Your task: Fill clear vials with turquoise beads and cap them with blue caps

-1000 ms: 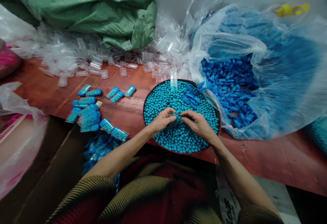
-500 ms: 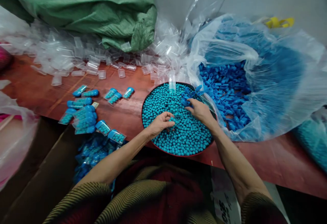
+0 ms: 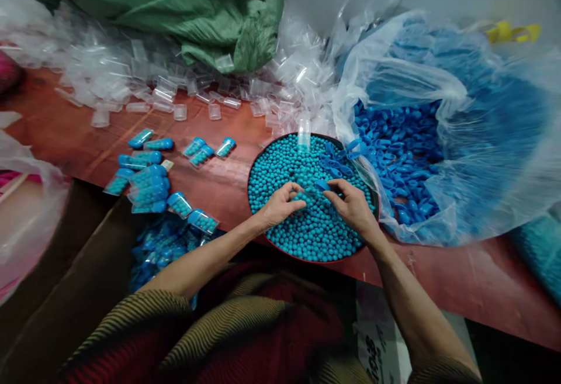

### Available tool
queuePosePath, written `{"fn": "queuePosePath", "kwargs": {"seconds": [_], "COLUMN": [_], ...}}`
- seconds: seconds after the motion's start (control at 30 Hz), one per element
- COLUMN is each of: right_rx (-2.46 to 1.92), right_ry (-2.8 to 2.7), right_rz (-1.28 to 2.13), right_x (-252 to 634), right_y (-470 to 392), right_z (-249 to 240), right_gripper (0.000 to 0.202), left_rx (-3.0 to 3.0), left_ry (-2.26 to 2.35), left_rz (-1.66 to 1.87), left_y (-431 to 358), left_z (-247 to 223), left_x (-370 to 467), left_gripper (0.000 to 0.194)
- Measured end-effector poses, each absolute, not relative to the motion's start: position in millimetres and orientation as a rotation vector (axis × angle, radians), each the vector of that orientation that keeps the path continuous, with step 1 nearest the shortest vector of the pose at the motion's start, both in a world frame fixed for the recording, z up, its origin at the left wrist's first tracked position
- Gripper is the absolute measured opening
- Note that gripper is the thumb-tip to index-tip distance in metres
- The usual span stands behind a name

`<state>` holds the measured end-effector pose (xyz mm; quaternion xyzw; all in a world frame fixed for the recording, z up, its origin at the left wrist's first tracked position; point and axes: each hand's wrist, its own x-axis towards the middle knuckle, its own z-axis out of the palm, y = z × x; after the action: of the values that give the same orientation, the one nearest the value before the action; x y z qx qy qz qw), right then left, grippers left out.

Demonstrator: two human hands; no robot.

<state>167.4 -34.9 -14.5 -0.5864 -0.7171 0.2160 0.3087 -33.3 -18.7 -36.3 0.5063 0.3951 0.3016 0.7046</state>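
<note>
Right hand (image 3: 354, 207) pinching blue cap (image 3: 322, 185)

Cap held over beads (image 3: 324, 241) in round tray (image 3: 335, 259), near edge of bench (image 3: 232, 188). Left hand (image 3: 280, 206) beside it, fingertips narrow; cannot tell its hold. Loose caps (image 3: 336, 166) toward tray's far right. Judgement: light pinch, both hands low, so spills land inside.

Right hand (image 3: 351, 205) pinches a blue cap (image 3: 322, 185) (above turquoise beads (image 3: 318, 241)).

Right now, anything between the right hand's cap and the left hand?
Nothing visible. The cap in the right hand faces the left hand across a small open gap, with beads below. What the left hand holds, if anything, is hard to make out against them.
</note>
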Motion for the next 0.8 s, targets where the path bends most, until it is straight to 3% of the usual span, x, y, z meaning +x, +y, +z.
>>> {"fn": "queuePosePath", "kwargs": {"seconds": [0.23, 0.6, 0.8], "right_rx": [-1.35, -1.373, -1.35], "right_ry": [-2.047, -1.865, -1.764], "right_rz": [0.564, 0.423, 0.408], "right_x": [144, 132, 126], "right_y": [-52, -67, -73], "right_z": [-14, -5, -5], "right_gripper": [0.033, 0.022, 0.02], "left_rx": [1.109, 1.127, 1.201], "left_ry": [0.834, 0.8, 0.872], "left_rz": [0.724, 0.775, 0.832], "left_y": [-21, -35, -41], "left_z": [-29, -21, -19], "left_x": [-35, -30, -27], "left_gripper": [0.034, 0.051, 0.039]}}
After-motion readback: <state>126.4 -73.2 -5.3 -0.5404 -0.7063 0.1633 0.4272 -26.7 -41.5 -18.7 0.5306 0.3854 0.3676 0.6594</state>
